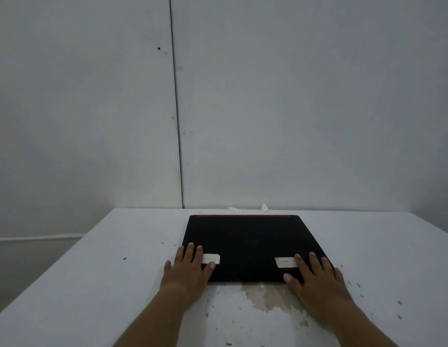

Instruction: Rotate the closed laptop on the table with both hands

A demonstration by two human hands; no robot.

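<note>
A closed black laptop (pixel 248 244) with a red strip along its far edge lies flat on the white table (pixel 92 284), its long sides running left to right. Two white stickers sit on the lid near the front corners. My left hand (pixel 189 267) rests flat on the front left corner, fingers spread, thumb lying on the lid over the left sticker. My right hand (pixel 315 279) lies flat on the front right corner, fingers spread, partly covering the right sticker. Neither hand curls around an edge.
The wall (pixel 293 108) stands right behind the table, a short gap from the laptop's far edge. Small white paper scraps (pixel 264 208) lie at the table's back edge. A worn, stained patch (pixel 268 299) marks the tabletop in front of the laptop.
</note>
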